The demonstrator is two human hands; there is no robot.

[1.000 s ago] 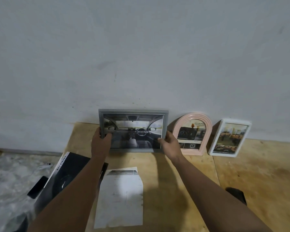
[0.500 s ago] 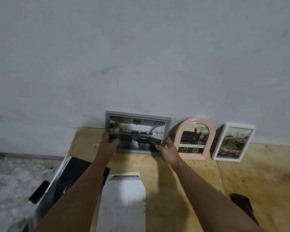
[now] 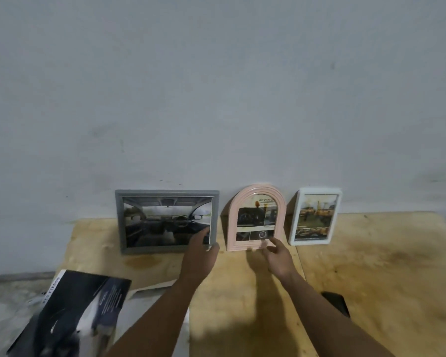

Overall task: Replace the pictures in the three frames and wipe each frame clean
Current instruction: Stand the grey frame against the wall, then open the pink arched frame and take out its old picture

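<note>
Three frames lean on the wall mid-picture — grey frame (image 3: pixel 166 221), pink frame (image 3: pixel 256 217), white frame (image 3: pixel 315 216). Left hand (image 3: pixel 200 251) touches the grey corner, fingers loose; right hand (image 3: pixel 278 256) hangs loose by the pink one.

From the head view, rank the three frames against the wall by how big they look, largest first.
1. Grey frame, clearly the widest.
2. Pink arched frame.
3. White frame.
The pink and white frames look close in height, so their order is unsure; all three stand about equally far from the camera.
</note>
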